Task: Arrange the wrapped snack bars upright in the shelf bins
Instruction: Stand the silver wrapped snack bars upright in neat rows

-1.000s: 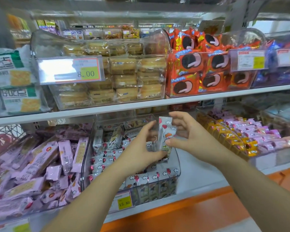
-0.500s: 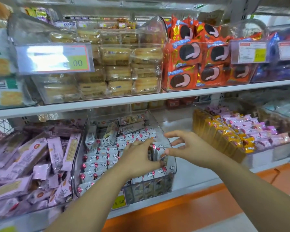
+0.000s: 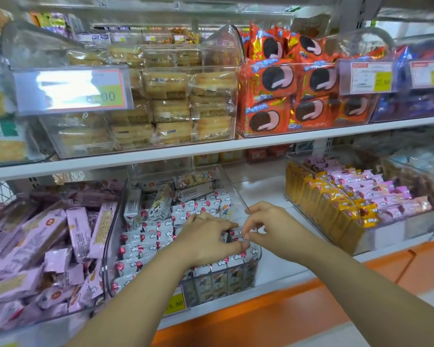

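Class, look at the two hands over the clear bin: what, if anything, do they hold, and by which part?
The left hand and right hand pinch one white snack bar by its upper end, inside the clear bin; the rest is hidden.

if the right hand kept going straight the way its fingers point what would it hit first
The right hand points left, so probably the white wrapped snack bar that the left hand grips in the clear bin; whether it already touches is unclear.
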A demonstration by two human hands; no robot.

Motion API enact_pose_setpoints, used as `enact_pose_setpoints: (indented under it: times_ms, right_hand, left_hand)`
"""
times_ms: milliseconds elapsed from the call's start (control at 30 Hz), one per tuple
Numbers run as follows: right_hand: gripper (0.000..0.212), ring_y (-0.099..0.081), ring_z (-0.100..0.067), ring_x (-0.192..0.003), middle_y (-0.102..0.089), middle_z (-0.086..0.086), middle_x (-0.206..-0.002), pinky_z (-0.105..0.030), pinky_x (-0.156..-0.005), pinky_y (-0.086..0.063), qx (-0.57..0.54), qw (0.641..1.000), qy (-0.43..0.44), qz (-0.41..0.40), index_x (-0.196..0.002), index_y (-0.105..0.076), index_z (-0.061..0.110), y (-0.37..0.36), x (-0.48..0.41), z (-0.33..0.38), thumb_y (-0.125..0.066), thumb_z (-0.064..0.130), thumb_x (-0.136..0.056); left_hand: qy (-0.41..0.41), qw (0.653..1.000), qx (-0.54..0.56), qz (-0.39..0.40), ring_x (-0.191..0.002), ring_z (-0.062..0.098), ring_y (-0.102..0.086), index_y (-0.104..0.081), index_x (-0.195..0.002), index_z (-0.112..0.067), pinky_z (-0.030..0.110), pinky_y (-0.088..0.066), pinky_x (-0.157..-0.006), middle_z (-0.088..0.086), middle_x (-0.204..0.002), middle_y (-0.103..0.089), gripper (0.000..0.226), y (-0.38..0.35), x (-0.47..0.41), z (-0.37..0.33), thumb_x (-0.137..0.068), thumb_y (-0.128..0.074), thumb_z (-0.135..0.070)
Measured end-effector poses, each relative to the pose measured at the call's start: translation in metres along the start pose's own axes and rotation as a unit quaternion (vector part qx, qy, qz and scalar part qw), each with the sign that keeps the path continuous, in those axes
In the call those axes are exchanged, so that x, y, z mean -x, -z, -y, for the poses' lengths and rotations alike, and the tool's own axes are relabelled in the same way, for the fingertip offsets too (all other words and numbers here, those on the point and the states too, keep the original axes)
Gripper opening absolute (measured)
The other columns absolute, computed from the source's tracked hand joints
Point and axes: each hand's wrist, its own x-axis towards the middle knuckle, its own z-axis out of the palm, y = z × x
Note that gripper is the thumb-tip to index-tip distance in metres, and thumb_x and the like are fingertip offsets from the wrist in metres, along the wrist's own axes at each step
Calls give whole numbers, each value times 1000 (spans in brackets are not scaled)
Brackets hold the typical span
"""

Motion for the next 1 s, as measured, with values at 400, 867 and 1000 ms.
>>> enact_pose_setpoints:
  times_ms: [400, 867, 1000]
  right_hand:
    - [14, -49, -2, -97, -48, 17, -106, -21, -90, -39, -64, 998, 3, -28, -96, -63, 32, 2, -2, 4, -66, 23, -86]
    - [18, -47, -1, -109, -49, 15, -118, -19, -98, -36, -59, 994, 8, -88, -107, -65, 28, 9, -4, 9, -59, 23, -91]
    - [27, -54, 5, -98, -59, 19, -106, -10, -77, -42, -212, 969, -12, -129, -115, -57, 28, 16, -5, 23, -62, 25, -89]
  left_hand:
    - [134, 944, 69, -293, -107, 29, -56, -56, -123, -20, 36, -47, -81, 9, -114, -59, 33, 26, 18, 63, -91, -53, -26]
    - [215, 906, 77, -356, -66, 26, -58, -60, -107, -11, 29, -45, -55, 9, -83, -64, 31, 29, 18, 72, -89, -58, -36]
    - [50, 925, 188, -328, -74, -4, -52, -54, -125, -27, 6, -39, -60, -8, -106, -57, 42, 31, 35, 32, -85, -64, -22]
